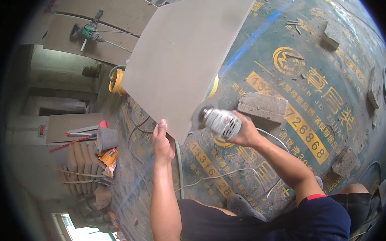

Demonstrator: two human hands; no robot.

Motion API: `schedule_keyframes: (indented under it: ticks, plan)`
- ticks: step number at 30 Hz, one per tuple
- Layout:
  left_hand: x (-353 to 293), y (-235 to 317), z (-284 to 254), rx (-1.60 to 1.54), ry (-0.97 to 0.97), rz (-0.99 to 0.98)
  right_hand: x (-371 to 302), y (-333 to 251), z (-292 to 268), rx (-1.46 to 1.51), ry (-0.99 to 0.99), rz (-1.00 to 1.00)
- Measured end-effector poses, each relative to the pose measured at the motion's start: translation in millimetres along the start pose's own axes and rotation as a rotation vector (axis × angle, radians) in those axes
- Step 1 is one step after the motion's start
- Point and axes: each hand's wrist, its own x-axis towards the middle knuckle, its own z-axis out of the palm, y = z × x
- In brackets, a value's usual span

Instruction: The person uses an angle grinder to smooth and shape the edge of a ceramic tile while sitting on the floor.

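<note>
A dusty green floor sheet (pixel 259 58), printed in yellow, carried a blue stripe (pixel 262 30). Daylight glared white through the window (pixel 88 236) near a pale grey wall (pixel 38 162).

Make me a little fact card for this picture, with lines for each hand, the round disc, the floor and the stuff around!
Left hand: holding the large flat grey slab near its closest corner, thumb on top
Right hand: gripping the white-bodied angle grinder
Disc: round grey disc, right by the slab's edge; can't tell if touching
Floor: dark green printed sheet with yellow markings
Beside the grinder: rough grey rectangular block
Upper left: green power tool with a long metal rod
</note>
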Motion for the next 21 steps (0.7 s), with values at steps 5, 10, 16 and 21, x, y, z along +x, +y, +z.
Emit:
schedule_keyframes:
  ticks: [5,10,16,21]
  plan:
    - [0,-4,-3,0.010,-0.012,-0.016,-7,-5,19,-0.093,-0.009,-0.157]
    - [0,-1,-3,0.037,0.003,0.005,4,5,4,-0.077,0.048,0.003]
    - [0,-2,-7,0.062,-0.007,-0.008,-4,-5,17,-0.044,-0.002,-0.111]
    - [0,1,-4,0.034,-0.029,-0.014,-11,-6,30,-0.133,-0.003,-0.258]
